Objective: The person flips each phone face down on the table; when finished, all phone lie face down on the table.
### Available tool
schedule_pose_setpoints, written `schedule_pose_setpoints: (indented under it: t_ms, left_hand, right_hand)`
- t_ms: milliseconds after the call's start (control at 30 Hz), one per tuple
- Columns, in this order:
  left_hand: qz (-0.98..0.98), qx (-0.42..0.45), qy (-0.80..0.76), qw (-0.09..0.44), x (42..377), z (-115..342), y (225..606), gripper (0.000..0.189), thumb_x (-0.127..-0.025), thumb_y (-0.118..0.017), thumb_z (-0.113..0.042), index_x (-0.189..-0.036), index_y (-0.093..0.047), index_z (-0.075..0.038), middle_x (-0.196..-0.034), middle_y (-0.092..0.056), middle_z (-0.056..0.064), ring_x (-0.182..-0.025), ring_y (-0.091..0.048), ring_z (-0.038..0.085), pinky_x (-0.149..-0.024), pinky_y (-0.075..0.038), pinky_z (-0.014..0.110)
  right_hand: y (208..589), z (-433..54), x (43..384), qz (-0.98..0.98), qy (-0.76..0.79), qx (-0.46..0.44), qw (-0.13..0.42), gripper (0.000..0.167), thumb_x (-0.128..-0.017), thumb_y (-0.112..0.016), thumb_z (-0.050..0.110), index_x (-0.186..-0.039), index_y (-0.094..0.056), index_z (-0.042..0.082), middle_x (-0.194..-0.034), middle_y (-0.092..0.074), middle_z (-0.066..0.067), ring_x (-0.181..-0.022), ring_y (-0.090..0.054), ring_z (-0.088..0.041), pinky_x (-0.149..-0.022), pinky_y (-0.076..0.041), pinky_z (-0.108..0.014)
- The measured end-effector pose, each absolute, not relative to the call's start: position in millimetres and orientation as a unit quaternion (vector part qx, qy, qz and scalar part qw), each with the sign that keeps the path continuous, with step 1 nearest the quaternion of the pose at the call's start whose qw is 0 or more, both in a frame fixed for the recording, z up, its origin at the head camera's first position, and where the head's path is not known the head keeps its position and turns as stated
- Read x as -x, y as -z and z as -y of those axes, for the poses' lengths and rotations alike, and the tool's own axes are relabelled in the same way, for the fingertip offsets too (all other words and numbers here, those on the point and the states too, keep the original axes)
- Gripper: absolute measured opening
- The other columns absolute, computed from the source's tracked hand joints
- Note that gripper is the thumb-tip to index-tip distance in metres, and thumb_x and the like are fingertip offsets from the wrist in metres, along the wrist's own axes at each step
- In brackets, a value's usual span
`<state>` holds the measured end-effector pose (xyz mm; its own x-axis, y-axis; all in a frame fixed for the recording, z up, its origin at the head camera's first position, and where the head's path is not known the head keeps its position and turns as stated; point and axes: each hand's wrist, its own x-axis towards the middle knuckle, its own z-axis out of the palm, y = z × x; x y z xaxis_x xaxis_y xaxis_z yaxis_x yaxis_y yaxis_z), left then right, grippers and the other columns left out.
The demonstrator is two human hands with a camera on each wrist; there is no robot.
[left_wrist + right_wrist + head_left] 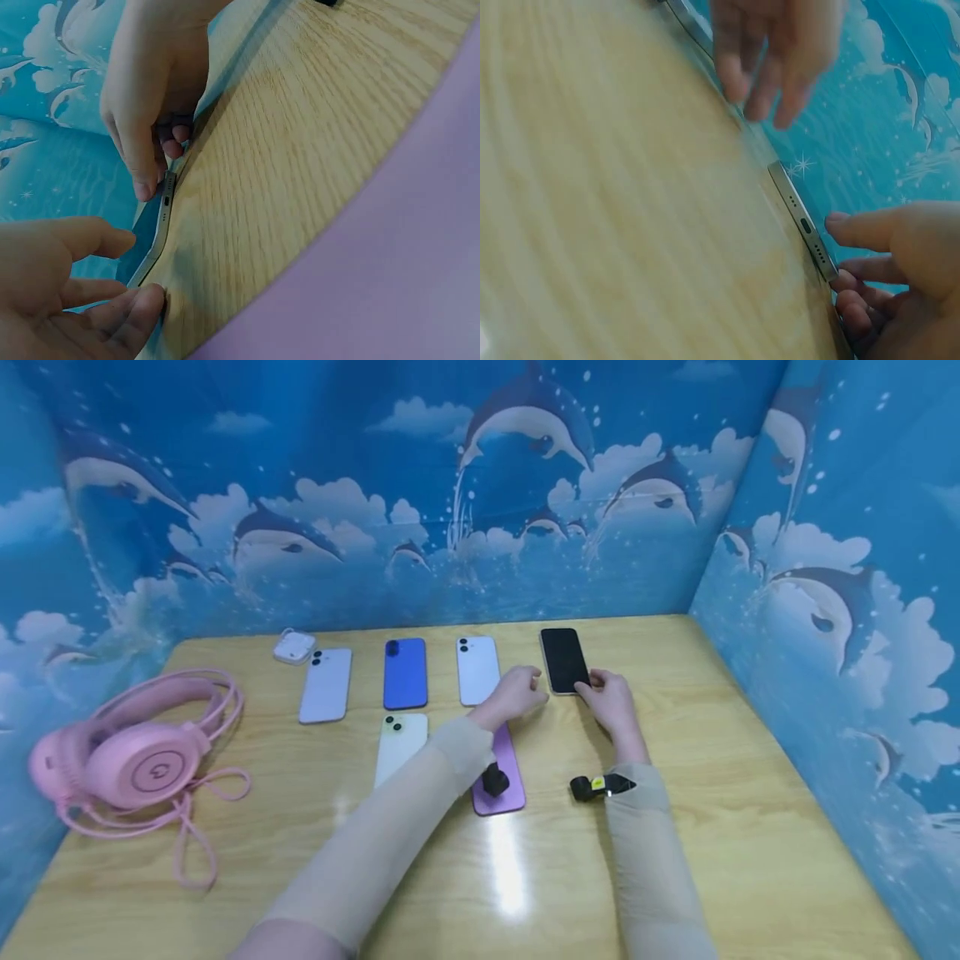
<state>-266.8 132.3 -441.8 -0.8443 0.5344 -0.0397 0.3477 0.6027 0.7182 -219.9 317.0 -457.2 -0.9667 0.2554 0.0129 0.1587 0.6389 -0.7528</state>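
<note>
A smartphone (pixel 565 658) with a dark screen lies face up near the back of the table; its bottom edge with the charging port (pixel 805 225) shows in the right wrist view. My right hand (pixel 611 700) holds its lower right corner, thumb over the screen side and fingers at the side edge. Beside its lower left corner is my left hand (pixel 516 695), with thumb and fingers apart and nothing held. A purple phone (pixel 510 768) lies under my left wrist, partly hidden by it. To the left of that hand is a white phone (pixel 477 668), back up.
Further left lie a blue phone (pixel 406 675), a pale lilac phone (pixel 326 687) and a pale green phone (pixel 401 743), partly behind my left arm. A white earbud case (pixel 295 647) sits at the back. Pink headphones (pixel 150 764) with a cable occupy the left side. Dolphin-printed curtains (pixel 375 585) border the table (pixel 720 760).
</note>
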Motion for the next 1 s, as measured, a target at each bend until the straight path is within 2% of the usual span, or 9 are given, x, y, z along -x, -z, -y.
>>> schedule_pose_setpoints:
  t_ms: [67, 167, 300, 500, 600, 700, 833, 933, 1000]
  left_hand:
    - [-0.889, -0.259, -0.356, 0.128, 269.8, -137.3, 440.4, 0.051, -0.086, -0.063, -0.009, -0.132, -0.048, 0.009, -0.067, -0.047, 0.003, -0.069, -0.044, 0.017, -0.073, -0.046, 0.028]
    - [-0.894, -0.271, -0.336, 0.125, 272.5, -144.7, 439.1, 0.042, -0.086, -0.064, -0.01, -0.123, -0.055, 0.009, -0.065, -0.043, -0.001, -0.065, -0.041, 0.013, -0.066, -0.041, 0.023]
    - [-0.897, -0.281, -0.315, 0.13, 272.6, -151.6, 437.9, 0.023, -0.087, -0.065, -0.011, -0.1, -0.06, 0.006, -0.067, -0.042, -0.001, -0.062, -0.04, 0.013, -0.057, -0.035, 0.022]
    - [-0.9, -0.279, -0.302, 0.144, 268.6, -155.1, 435.0, 0.022, -0.087, -0.066, -0.012, -0.1, -0.061, 0.006, -0.062, -0.041, -0.001, -0.057, -0.04, 0.013, -0.057, -0.037, 0.023]
    - [-0.904, -0.275, -0.294, 0.145, 267.1, -155.2, 433.1, 0.025, -0.087, -0.066, -0.013, -0.103, -0.062, 0.006, -0.069, -0.049, 0.002, -0.063, -0.045, 0.013, -0.063, -0.044, 0.024]
    - [-0.907, -0.272, -0.288, 0.143, 265.4, -154.7, 432.1, 0.021, -0.087, -0.065, -0.013, -0.099, -0.062, 0.004, -0.077, -0.056, 0.005, -0.07, -0.049, 0.014, -0.068, -0.047, 0.026]
    - [-0.898, -0.264, -0.316, 0.157, 262.9, -152.9, 433.0, 0.016, -0.09, -0.062, -0.015, -0.089, -0.059, 0.0, -0.071, -0.052, 0.003, -0.063, -0.046, 0.014, -0.058, -0.041, 0.024]
    - [-0.886, -0.255, -0.348, 0.17, 261.2, -150.9, 434.5, 0.016, -0.092, -0.058, -0.017, -0.086, -0.058, -0.001, -0.066, -0.046, 0.0, -0.058, -0.043, 0.013, -0.052, -0.036, 0.022]
    - [-0.877, -0.245, -0.376, 0.175, 260.6, -149.4, 434.9, 0.016, -0.093, -0.057, -0.017, -0.09, -0.06, -0.002, -0.067, -0.05, 0.0, -0.057, -0.045, 0.012, -0.051, -0.038, 0.021]
  right_hand:
    - [454.8, -314.9, 221.4, 0.904, -0.408, 0.119, 0.052, 0.054, -0.095, -0.058, 0.022, -0.133, -0.045, -0.013, -0.124, -0.054, -0.029, -0.119, -0.049, -0.038, -0.105, -0.036, -0.046]
    - [451.9, -312.6, 221.4, 0.905, -0.405, 0.12, 0.044, 0.055, -0.095, -0.058, 0.022, -0.134, -0.043, -0.014, -0.126, -0.053, -0.031, -0.121, -0.048, -0.039, -0.104, -0.037, -0.046]
    - [450.9, -309.3, 221.0, 0.907, -0.4, 0.127, 0.038, 0.054, -0.096, -0.055, 0.023, -0.134, -0.043, -0.014, -0.126, -0.052, -0.032, -0.121, -0.048, -0.04, -0.103, -0.039, -0.047]
    - [451.6, -308.4, 220.7, 0.862, -0.468, 0.195, 0.031, 0.054, -0.099, -0.049, 0.036, -0.134, -0.049, -0.004, -0.133, -0.051, -0.023, -0.124, -0.046, -0.035, -0.102, -0.04, -0.045]
    - [450.0, -309.3, 220.9, 0.841, -0.493, 0.217, 0.042, 0.054, -0.099, -0.049, 0.039, -0.133, -0.052, -0.002, -0.134, -0.051, -0.021, -0.125, -0.045, -0.031, -0.103, -0.039, -0.042]
    - [449.4, -309.0, 222.0, 0.802, -0.545, 0.234, 0.073, 0.048, -0.098, -0.052, 0.035, -0.127, -0.057, -0.003, -0.128, -0.056, -0.017, -0.117, -0.049, -0.024, -0.096, -0.042, -0.034]
    - [450.8, -305.1, 223.5, 0.733, -0.63, 0.224, 0.123, 0.039, -0.095, -0.059, 0.03, -0.116, -0.065, -0.003, -0.104, -0.064, -0.007, -0.093, -0.055, -0.017, -0.082, -0.045, -0.026]
    - [453.5, -301.5, 223.8, 0.721, -0.658, 0.177, 0.126, 0.037, -0.093, -0.063, 0.03, -0.114, -0.065, -0.001, -0.096, -0.064, 0.001, -0.088, -0.056, -0.014, -0.084, -0.047, -0.027]
    - [455.4, -300.3, 223.9, 0.73, -0.659, 0.143, 0.115, 0.039, -0.091, -0.065, 0.032, -0.116, -0.065, 0.001, -0.099, -0.064, 0.003, -0.092, -0.056, -0.012, -0.087, -0.047, -0.028]
